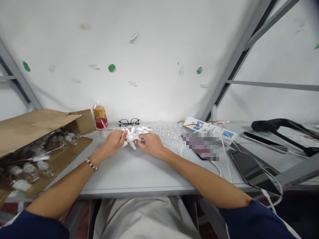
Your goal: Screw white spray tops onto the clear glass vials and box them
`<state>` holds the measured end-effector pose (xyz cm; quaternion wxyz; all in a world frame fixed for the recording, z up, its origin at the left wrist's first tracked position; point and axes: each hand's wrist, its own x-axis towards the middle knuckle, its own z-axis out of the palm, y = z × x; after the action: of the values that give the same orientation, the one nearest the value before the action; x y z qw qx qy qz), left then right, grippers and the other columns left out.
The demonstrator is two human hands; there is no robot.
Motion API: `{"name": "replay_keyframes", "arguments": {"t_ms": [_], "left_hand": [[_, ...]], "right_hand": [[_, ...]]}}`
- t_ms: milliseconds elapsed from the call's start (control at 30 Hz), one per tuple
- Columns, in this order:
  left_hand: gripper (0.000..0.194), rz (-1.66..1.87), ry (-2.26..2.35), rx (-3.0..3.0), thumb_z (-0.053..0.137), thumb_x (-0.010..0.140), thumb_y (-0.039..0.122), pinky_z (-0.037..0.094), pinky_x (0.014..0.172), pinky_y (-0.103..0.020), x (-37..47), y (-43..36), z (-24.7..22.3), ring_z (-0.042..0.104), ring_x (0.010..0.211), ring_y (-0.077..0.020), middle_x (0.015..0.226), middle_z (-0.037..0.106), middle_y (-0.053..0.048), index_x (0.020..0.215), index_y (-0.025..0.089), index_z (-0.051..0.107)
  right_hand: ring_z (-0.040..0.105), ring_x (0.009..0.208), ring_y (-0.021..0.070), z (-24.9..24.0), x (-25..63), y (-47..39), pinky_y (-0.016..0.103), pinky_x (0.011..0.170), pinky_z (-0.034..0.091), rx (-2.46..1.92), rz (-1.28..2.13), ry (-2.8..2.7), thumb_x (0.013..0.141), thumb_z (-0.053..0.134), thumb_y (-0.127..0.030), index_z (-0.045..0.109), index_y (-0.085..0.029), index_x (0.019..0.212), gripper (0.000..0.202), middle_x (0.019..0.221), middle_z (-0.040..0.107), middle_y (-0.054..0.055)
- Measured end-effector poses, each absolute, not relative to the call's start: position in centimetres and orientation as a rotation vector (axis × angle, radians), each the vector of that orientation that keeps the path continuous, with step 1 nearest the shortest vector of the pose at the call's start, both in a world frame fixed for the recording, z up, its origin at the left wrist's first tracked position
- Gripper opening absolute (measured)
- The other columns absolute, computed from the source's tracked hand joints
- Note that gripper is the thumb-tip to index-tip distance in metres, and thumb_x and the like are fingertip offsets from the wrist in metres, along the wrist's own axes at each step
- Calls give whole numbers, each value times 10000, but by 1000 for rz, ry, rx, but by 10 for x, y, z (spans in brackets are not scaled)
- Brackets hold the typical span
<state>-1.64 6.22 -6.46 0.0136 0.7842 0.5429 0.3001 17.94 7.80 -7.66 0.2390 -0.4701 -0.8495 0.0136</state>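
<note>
Both hands meet over the grey tabletop (129, 176): the right (151, 144) is curled round a small clear piece (141, 141), while the left (113, 142) has its fingers bent in at the white plastic fittings (131, 144) — blur hides whether it grips one. These fittings lie heaped between and just beyond the hands; they look light and fairly stiff, their thin stems likely to bend or snag, so the thick white bodies would give the surer hold. Farther off, clear bottles (171, 129) probably feel smooth and slippery, with black-framed eyeglasses (129, 122) near the wall (154, 96).
</note>
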Motion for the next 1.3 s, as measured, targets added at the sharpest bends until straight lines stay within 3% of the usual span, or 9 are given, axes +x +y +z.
{"name": "replay_keyframes", "arguments": {"t_ms": [200, 367, 500, 633, 767, 1133, 1300], "left_hand": [[492, 1404, 1628, 2189, 260, 970, 508, 343, 549, -255, -17, 67, -68, 461, 557, -141, 578, 482, 8, 795, 163, 565], [425, 1642, 1358, 1855, 379, 937, 544, 402, 513, -224, 0, 69, -75, 513, 533, -103, 743, 571, -10, 938, 160, 561], [401, 1493, 1224, 1851, 479, 895, 541, 412, 478, -208, 12, 64, -79, 526, 519, -85, 849, 629, -31, 963, 162, 591], [274, 1348, 1254, 2089, 465, 926, 427, 401, 507, -208, 15, 56, -82, 509, 535, -89, 751, 612, 4, 957, 180, 578], [149, 1200, 1335, 2388, 506, 901, 328, 404, 578, -232, 10, 55, -84, 526, 617, -115, 733, 583, 9, 914, 185, 545], [207, 976, 1262, 2556, 417, 947, 349, 386, 608, -263, -2, 57, -78, 507, 637, -142, 751, 596, -13, 851, 192, 511], [221, 961, 1238, 2488, 421, 946, 365, 391, 584, -246, -3, 56, -73, 498, 602, -124, 726, 605, 2, 873, 186, 527]], "right_hand": [[429, 522, 96, -74, 182, 87, 207, 521, 325, -1020, 474, -1814, 825, 525, -528, 538, -189, 735, 351, 553, 469, -53], [407, 465, 78, -78, 183, 99, 201, 462, 329, -864, 794, -1582, 759, 598, -589, 517, -188, 704, 413, 536, 440, -64], [403, 430, 71, -85, 177, 95, 208, 426, 306, -719, 916, -1654, 753, 623, -616, 490, -180, 583, 486, 499, 458, -42], [402, 441, 75, -88, 173, 88, 222, 447, 303, -705, 835, -1728, 833, 532, -619, 439, -180, 459, 584, 461, 428, -23], [435, 452, 85, -87, 176, 90, 227, 486, 331, -750, 831, -1838, 854, 500, -610, 476, -182, 520, 543, 460, 478, -22], [274, 490, 73, -83, 180, 90, 250, 488, 208, -716, 658, -2008, 880, 470, -513, 311, -191, 506, 519, 509, 300, -46], [292, 498, 76, -83, 179, 92, 246, 497, 228, -702, 629, -2002, 890, 459, -504, 297, -193, 512, 516, 517, 309, -42]]}}
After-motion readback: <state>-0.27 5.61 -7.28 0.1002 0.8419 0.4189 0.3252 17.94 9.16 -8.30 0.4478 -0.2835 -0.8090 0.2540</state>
